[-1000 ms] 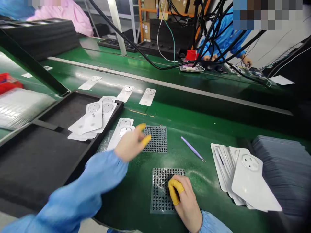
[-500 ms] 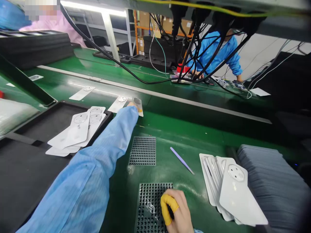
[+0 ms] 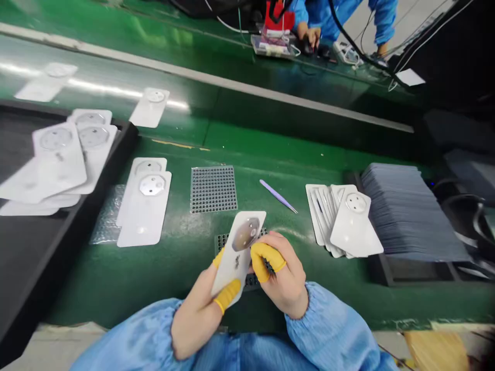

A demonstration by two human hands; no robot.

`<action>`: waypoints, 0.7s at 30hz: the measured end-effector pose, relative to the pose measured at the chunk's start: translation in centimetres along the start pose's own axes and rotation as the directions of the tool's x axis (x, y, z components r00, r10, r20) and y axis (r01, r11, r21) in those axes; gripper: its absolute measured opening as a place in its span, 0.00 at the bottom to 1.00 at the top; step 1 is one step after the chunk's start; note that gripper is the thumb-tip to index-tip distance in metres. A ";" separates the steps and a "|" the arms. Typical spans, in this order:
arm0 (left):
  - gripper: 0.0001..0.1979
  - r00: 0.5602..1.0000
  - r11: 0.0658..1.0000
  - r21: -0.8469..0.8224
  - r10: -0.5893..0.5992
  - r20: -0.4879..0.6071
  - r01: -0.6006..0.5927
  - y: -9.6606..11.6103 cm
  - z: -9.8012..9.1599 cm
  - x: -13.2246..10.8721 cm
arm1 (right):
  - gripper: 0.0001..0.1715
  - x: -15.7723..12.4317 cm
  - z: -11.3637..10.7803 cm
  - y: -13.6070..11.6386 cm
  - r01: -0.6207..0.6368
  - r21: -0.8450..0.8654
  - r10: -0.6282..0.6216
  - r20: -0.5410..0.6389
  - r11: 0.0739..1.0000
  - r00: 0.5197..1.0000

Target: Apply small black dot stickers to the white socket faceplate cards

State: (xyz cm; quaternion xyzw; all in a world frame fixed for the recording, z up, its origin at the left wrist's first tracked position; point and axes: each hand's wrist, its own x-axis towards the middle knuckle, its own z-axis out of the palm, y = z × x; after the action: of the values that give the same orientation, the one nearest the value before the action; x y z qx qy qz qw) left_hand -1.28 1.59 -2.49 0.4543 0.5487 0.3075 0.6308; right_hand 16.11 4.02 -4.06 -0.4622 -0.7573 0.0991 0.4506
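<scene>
In the head view my left hand [image 3: 201, 309], with yellow finger cots, grips a white phone back cover [image 3: 235, 263] by its lower sides, tilted above the bench. The cover has a large round camera window near its top. My right hand [image 3: 286, 273] is beside the cover's right edge, its cot-covered index finger bent in to the thumb. Whatever that pinch holds is hidden or too small to see. Partly covered by both hands and the cover lies a sheet of black dots [image 3: 222, 240]. Another dotted sheet [image 3: 214, 189] lies flat beyond it.
Purple tweezers [image 3: 278, 197] lie right of the far sheet. More white covers rest in a fanned pile [image 3: 351, 224], an overlapped pair [image 3: 143, 211] and a black tray [image 3: 129, 139]. A grey stack [image 3: 412, 211] stands at right. Across the bench, a co-worker's hand [image 3: 309, 36] shows.
My left hand has come back from the far strip and now holds a cover in front of me. My right hand stays curled, now against this cover. The view has tipped downward.
</scene>
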 end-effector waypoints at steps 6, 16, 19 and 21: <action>0.18 0.992 0.999 0.038 -0.020 -0.124 0.025 -2.7 1.9 -2.3 | 0.20 -1.0 -0.5 -1.3 -0.091 0.049 0.081 0.181 0.995 0.980; 0.21 0.975 0.966 0.171 0.211 -0.076 -0.196 -3.5 1.5 -2.9 | 0.23 -0.7 -0.8 -1.9 0.037 -0.039 -0.030 0.180 0.999 0.983; 0.21 0.964 0.953 0.164 0.262 -0.035 -0.253 -2.9 1.6 -2.4 | 0.17 -0.5 -0.6 -1.8 0.144 -0.102 -0.127 0.157 0.984 0.979; 0.20 0.956 0.944 0.170 0.292 -0.025 -0.284 -2.1 1.7 -2.1 | 0.15 -0.3 -0.6 -1.9 0.146 -0.107 -0.129 0.152 0.984 0.980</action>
State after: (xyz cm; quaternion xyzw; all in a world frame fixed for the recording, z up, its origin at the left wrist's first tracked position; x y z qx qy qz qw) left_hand -0.28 -1.54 -3.58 0.5722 0.5153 0.3614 0.5257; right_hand 15.49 2.58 -2.81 -0.4262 -0.8224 0.0561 0.3725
